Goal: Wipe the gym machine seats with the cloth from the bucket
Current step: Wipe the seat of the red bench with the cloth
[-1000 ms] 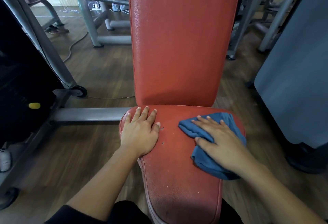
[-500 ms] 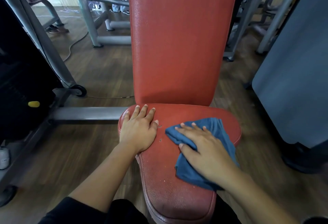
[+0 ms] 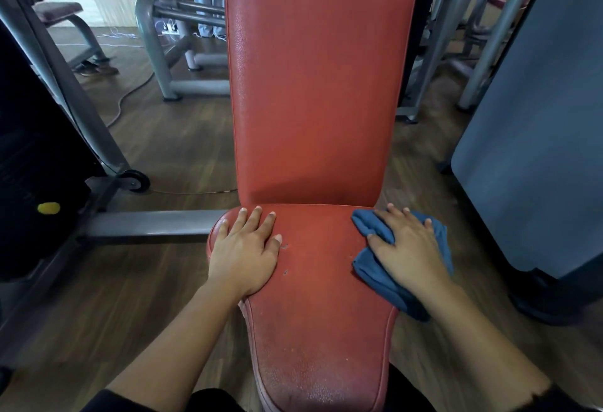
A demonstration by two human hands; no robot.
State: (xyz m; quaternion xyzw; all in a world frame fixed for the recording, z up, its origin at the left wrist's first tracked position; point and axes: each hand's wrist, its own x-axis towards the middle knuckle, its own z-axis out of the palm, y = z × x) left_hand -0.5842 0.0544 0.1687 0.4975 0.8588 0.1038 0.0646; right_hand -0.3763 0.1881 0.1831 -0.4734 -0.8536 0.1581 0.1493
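**Cloth at the seat's right edge: slip risk**

- Seat (image 3: 319,320): red padded vinyl. Long axis runs from the person toward the backrest (image 3: 319,85). Wide end butts the backrest, narrow end points back at the person. Backrest stands nearly upright, its long axis rising away.
- Cloth (image 3: 372,276): blue, bunched, on the right rear part of the seat. Long axis runs roughly front to back along that edge, angled a little outward toward the person. Its near end hangs past the seat's rim, over the floor (image 3: 169,137).
- Right hand (image 3: 409,248): flat on top of the cloth, fingers spread and mostly straight, pressing down. Not wrapped round it; thumb lies on the fabric toward the seat's middle.
- Left hand (image 3: 244,251): palm down on the left rear corner, fingers straight, holding nothing. Looks like a brace.

Risks, as judged:
- The cloth is pinned only by palm pressure. A stroke further right could carry it over the rim and drop it to the floor.
- The overhanging end could drag the rest with it if pressure eases.
- Small dark nicks (image 3: 286,271) near the middle of the seat could snag a fold.
- The narrow front end looks dull and speckled, easy to skip.
- The bucket is not in view.
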